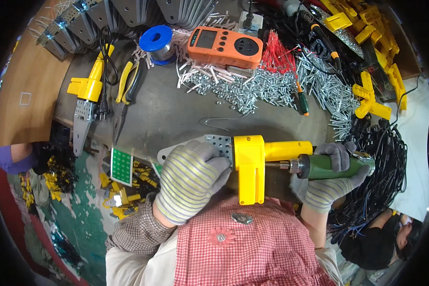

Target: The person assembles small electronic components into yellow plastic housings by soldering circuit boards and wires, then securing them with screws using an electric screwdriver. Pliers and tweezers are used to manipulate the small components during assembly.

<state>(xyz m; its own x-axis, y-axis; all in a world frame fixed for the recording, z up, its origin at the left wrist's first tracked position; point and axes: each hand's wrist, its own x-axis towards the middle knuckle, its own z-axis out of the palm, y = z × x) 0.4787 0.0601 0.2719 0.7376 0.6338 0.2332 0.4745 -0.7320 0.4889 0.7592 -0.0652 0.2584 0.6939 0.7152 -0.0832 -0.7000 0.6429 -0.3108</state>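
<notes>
L hand [191, 178], in a grey striped knit glove, has its fingers [218, 163] curled over the perforated grey metal plate [209, 143] of a yellow plastic tool body [250, 164], pinning it just above the person's red-checked apron [252, 243]. R hand [330, 183], gloved the same, has fingers [339, 155] wrapped tight round a green powered screwdriver [336, 164]; its bit meets the yellow body's R side, just under the yellow handle [288, 149]. All places below are rel. to the yellow body. It sits at the near edge of the grey worktop [176, 114]. Beyond it, a heap of loose silver screws [252, 90], then an orange meter w/ grey screen [225, 46]. Up-left: blue solder spool [157, 42], yellow-handled pliers [128, 83], a second finished yellow tool [88, 97]. Up-right: stacked yellow plastic parts [374, 95]; R of it, black cable bundle [381, 167].
</notes>
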